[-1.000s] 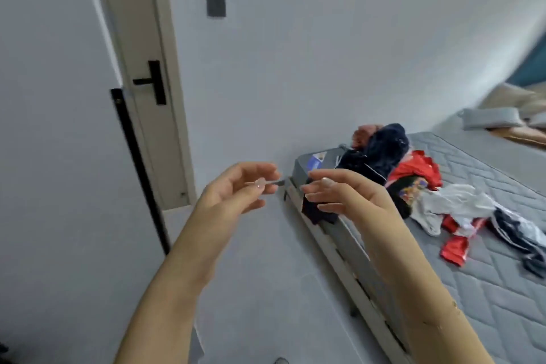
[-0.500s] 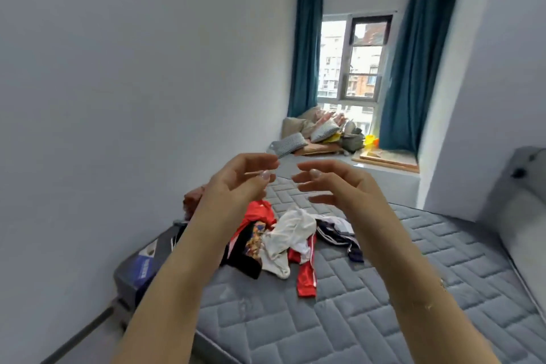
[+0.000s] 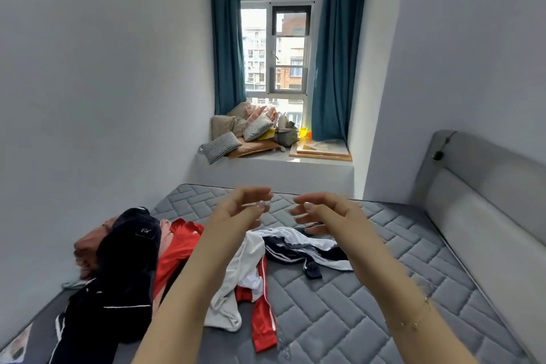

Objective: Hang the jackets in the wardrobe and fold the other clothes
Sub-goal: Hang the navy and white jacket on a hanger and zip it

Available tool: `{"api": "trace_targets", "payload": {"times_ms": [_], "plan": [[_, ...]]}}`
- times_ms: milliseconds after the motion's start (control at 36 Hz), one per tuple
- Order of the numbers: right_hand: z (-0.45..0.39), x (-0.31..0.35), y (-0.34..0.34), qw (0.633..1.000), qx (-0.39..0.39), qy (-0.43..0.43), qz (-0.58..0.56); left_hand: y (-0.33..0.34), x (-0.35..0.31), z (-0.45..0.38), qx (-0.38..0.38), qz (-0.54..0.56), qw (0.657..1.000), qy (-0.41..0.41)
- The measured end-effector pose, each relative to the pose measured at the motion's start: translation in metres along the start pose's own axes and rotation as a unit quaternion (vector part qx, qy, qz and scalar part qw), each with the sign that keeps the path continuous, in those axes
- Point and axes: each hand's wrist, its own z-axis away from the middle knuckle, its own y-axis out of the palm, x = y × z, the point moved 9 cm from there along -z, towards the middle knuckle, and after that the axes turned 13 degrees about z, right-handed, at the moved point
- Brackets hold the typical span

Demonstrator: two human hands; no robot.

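Note:
A heap of clothes lies on the left part of the grey quilted mattress (image 3: 354,319). It holds a dark navy jacket with white piping (image 3: 118,275), a red top (image 3: 177,248), a white garment (image 3: 251,263), red trousers with a white stripe (image 3: 263,316) and a navy-and-white jacket (image 3: 307,248). My left hand (image 3: 239,210) and my right hand (image 3: 328,213) are raised side by side above the heap, touching no cloth. Fingers of both are loosely curled. A faint pale streak sits at my left fingertips; whether it is a pinched thing is unclear. No wardrobe is in view.
A padded grey headboard (image 3: 487,216) runs along the right. A window ledge (image 3: 295,161) behind the bed carries cushions (image 3: 221,146), bedding and a wooden board. Teal curtains (image 3: 227,38) frame the window. A wall borders the bed on the left.
The view has swung right from the door and floor to the bed and window. Both hands stayed raised in front; they now sit a little further apart.

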Motion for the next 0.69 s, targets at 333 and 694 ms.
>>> {"api": "trace_targets", "payload": {"times_ms": [333,694], "plan": [[-0.127,-0.121,0.043,0.981,-0.127,0.138,-0.042,-0.072,0.138,-0.158,0.06,0.029,0.987,-0.149],[-0.249,-0.317,0.08,0.962,-0.075,0.255,-0.065,-0.129,0.349,-0.244,-0.031,-0.009,0.947,-0.321]]}}
